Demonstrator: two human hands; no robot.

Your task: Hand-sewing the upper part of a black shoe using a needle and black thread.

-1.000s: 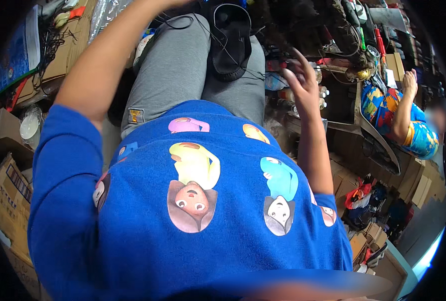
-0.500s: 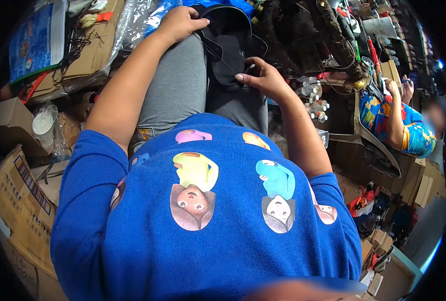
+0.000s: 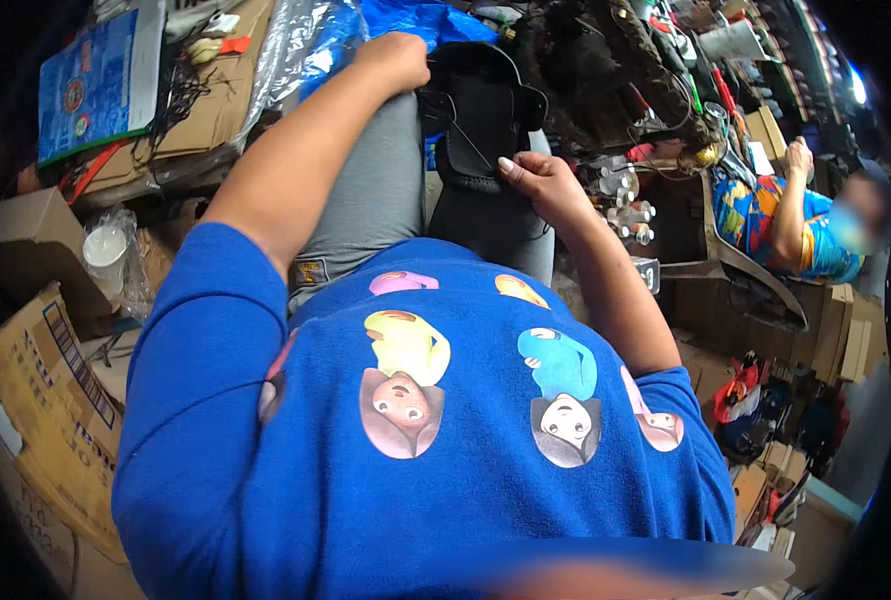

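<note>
A black shoe (image 3: pixel 480 130), its opening facing up and its side flaps spread, rests over my lap. A thin thread runs across the inside of it, and a ridged seam crosses its front. My left hand (image 3: pixel 395 62) is a fist beside the far left edge of the shoe; what it grips, if anything, is hidden by the fingers. At the near right side, my right hand (image 3: pixel 550 185) pinches the shoe's edge between thumb and fingers.
On the left, a blue notebook (image 3: pixel 95 85) and dark cords lie on cardboard, near a box holding a white cup (image 3: pixel 105 248). Small bottles (image 3: pixel 625 205) stand right of my knee. A person in a colourful shirt (image 3: pixel 815 220) sits farther right, beside cluttered shelves.
My left hand has closed from a loose grip on the shoe's edge into a fist. The right fingers have drawn together at the shoe. The shoe sits slightly lower in view.
</note>
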